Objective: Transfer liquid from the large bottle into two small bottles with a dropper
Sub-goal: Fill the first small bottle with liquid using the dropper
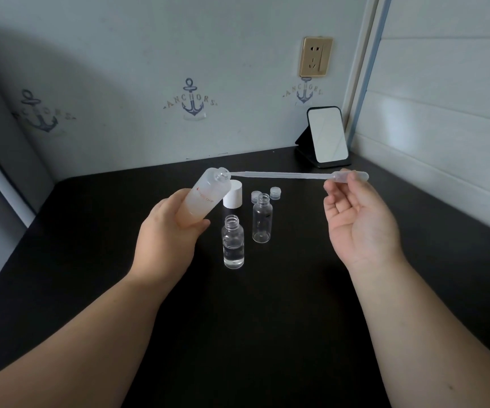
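A: On the black desk, what is held?
B: Left hand grips the tilted large bottle. The near small bottle has clear liquid, the far small bottle looks empty. Right hand pinches the dropper, its tip at the mouth.

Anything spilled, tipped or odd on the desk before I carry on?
No spill shows. The large bottle is tilted, but the left hand grips it, with the dropper tip at its mouth. Both small bottles stand upright and uncapped; only the nearer holds liquid.
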The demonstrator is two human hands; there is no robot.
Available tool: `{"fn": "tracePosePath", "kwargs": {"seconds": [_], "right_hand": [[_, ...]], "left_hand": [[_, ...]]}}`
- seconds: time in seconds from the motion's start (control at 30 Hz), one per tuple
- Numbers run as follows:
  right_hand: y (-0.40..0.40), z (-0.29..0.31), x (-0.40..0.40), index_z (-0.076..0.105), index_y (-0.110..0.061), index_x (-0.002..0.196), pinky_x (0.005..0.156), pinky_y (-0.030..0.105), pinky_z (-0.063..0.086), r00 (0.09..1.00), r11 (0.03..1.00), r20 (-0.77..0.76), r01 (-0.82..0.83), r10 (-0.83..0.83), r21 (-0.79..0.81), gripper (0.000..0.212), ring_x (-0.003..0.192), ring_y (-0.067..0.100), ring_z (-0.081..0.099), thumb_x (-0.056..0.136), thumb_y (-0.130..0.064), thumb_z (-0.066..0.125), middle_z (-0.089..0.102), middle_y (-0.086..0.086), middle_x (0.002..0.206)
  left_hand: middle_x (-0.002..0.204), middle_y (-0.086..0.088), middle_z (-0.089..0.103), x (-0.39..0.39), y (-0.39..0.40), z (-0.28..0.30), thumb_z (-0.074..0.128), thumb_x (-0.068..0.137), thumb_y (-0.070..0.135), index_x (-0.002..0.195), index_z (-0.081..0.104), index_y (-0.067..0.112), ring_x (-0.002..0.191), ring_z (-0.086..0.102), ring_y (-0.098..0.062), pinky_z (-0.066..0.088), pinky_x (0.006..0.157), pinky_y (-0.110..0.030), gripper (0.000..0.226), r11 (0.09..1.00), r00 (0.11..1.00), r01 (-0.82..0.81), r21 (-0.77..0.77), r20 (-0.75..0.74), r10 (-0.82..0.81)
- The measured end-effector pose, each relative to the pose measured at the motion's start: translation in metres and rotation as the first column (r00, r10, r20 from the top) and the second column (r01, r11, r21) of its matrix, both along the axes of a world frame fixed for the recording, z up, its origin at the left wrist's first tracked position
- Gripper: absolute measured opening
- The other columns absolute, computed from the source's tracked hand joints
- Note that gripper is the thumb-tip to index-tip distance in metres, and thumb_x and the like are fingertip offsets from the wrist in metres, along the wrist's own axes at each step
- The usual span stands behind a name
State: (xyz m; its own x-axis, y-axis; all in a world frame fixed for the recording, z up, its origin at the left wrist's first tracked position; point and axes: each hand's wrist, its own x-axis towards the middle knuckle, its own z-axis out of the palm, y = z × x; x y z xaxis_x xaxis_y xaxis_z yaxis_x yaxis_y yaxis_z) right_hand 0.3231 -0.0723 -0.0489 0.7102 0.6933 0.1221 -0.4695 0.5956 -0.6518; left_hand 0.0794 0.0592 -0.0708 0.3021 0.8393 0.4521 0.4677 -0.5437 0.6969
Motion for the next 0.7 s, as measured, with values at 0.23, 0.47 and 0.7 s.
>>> {"fn": "tracePosePath", "kwargs": {"seconds": [0.23, 0.47, 0.7], "right_hand": [[-0.002, -0.001, 0.000, 0.073, -0.013, 0.080, 0.066, 0.019, 0.052, 0.997, 0.996, 0.070, 0.042, -0.036, -0.079, 0.019, 0.071, 0.012, 0.067, 0.096, -0.010, 0.064, 0.073, 0.002, 0.083], [0.002, -0.004, -0.009, 0.078, -0.013, 0.083, 0.070, 0.020, 0.054, 0.980, 0.996, 0.191, -0.033, 0.048, -0.081, 0.013, 0.079, 0.015, 0.071, 0.091, -0.011, 0.069, 0.075, 0.003, 0.088], [0.009, -0.006, -0.024, 0.081, -0.014, 0.086, 0.074, 0.022, 0.054, 0.943, 0.992, 0.311, -0.094, 0.117, -0.088, 0.009, 0.084, 0.016, 0.072, 0.086, -0.019, 0.074, 0.077, 0.005, 0.093]], "left_hand": [[0.106, 0.016, 0.054, -0.003, 0.002, -0.002, 0.077, 0.084, 0.016, 0.124, 0.062, 0.033, 0.097, 0.049, -0.006, 0.035, 0.080, -0.019, 0.046, 0.990, 0.995, -0.047, 0.136, -0.079, 0.058], [0.116, 0.012, 0.057, 0.003, 0.000, -0.004, 0.080, 0.081, 0.013, 0.132, 0.063, 0.026, 0.111, 0.055, -0.017, 0.038, 0.091, -0.027, 0.055, 0.986, 0.992, -0.019, 0.164, -0.119, 0.039], [0.122, 0.005, 0.062, 0.005, 0.000, -0.005, 0.081, 0.081, 0.011, 0.133, 0.064, 0.022, 0.114, 0.056, -0.020, 0.037, 0.094, -0.027, 0.057, 0.985, 0.993, 0.000, 0.170, -0.117, 0.021]]}}
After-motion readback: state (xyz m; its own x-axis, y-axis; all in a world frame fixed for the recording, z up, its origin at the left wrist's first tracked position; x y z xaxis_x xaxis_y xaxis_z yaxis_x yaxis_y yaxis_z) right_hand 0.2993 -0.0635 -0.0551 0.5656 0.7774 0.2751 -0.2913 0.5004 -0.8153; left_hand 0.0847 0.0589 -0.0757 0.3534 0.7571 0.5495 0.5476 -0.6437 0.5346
